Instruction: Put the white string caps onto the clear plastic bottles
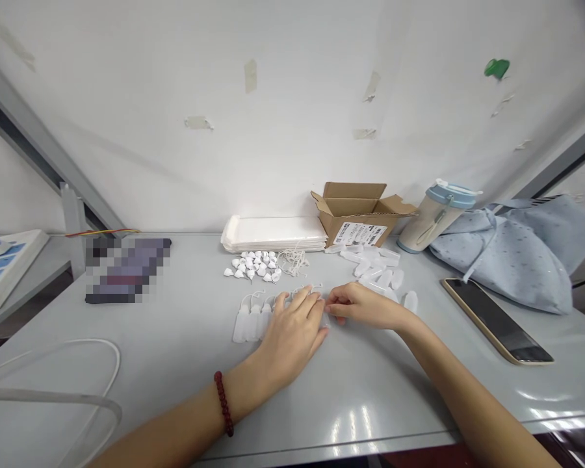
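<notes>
My left hand (292, 331), with a red bead bracelet at the wrist, lies flat with fingers stretched over a row of small white plastic bottles (248, 320) lying side by side on the grey table (185, 364). My right hand (365, 305) is beside it, fingers curled in a pinch at the right end of the row; what it pinches is hidden. Loose small bottles (380, 270) lie just behind the right hand. A cluster of small white caps (254, 265) and thin white strings (295, 262) sit behind the left hand.
A stack of white flat bags (273, 234) and an open cardboard box (358, 218) stand at the back by the wall. A blue-lidded cup (436, 218), a pale blue cloth bag (517, 250) and a phone (497, 320) lie right. A white cable (78, 364) curves at the left.
</notes>
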The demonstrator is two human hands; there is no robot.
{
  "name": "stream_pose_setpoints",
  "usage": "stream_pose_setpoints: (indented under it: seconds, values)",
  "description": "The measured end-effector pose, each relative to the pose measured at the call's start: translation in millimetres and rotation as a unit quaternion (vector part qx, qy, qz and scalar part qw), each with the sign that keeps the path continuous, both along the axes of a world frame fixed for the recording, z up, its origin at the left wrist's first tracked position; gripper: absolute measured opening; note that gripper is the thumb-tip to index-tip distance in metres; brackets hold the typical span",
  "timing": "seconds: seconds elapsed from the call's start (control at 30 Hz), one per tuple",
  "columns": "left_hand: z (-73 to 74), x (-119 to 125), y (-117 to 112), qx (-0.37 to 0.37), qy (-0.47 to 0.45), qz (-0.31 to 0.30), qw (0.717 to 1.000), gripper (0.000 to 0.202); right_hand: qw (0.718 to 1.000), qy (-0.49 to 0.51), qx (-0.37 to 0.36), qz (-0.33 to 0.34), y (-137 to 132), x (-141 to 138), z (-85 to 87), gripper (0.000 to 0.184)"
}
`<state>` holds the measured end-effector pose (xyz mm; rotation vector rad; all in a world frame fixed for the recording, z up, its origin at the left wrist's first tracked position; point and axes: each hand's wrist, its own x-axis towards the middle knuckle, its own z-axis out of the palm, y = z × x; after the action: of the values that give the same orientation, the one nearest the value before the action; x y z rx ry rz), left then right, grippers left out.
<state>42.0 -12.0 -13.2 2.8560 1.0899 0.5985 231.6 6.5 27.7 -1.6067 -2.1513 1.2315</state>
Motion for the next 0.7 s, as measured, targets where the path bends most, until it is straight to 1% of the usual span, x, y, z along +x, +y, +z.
stream_pose_setpoints:
  seconds: [0.23, 0.37, 0.53, 0.7]
  values:
    - [2.5, -4.4, -1.1, -0.004, -0.012, 0.018, 1.000, 0.034, 1.000, 0.004, -0.010, -0.009, 0.6, 3.2, -0.9, 0.024]
    - [4.8, -5.8, -0.7, -0.014, -0.021, 0.034, 0.999, 0.038, 1.000, 0.000, -0.004, -0.007, -0.8, 3.1, 0.7, 0.028]
    - [6.7, -6.4, 0.6, -0.024, -0.020, 0.035, 0.999, 0.035, 1.000, 0.003, -0.006, -0.002, -0.7, 0.7, 2.0, 0.028]
    - [3.1, -6.6, -0.2, -0.029, -0.022, 0.039, 0.999, 0.035, 1.000, 0.010, -0.005, 0.000, -3.7, -0.8, -0.8, 0.025]
